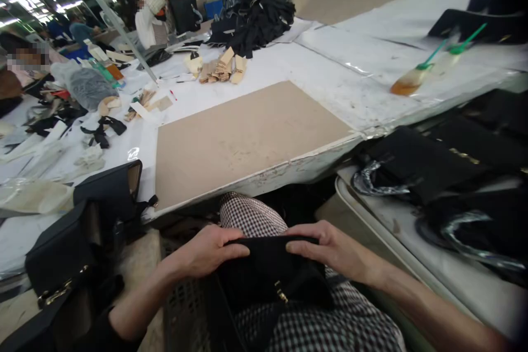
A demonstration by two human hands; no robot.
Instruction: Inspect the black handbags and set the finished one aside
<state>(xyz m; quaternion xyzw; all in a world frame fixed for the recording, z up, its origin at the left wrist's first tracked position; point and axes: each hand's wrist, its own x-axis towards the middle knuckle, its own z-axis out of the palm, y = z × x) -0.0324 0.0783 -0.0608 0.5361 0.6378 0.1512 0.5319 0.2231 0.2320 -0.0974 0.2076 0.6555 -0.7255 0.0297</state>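
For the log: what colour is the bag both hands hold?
Black bag, gold clasp; head view.

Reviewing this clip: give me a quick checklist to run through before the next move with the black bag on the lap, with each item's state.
1. Left hand on the black bag: ok, fingers lie over its top edge.
2. Right hand on the bag: ok, fingers press the top edge from the other side.
3. Bag supported: ok, it rests on the checked lap.
4. Gold clasp in view: ok, facing up; open or closed, cannot tell.
5. Brown board on the table free of items: ok.
6. Brush away from the board: ok, it lies off to the right.
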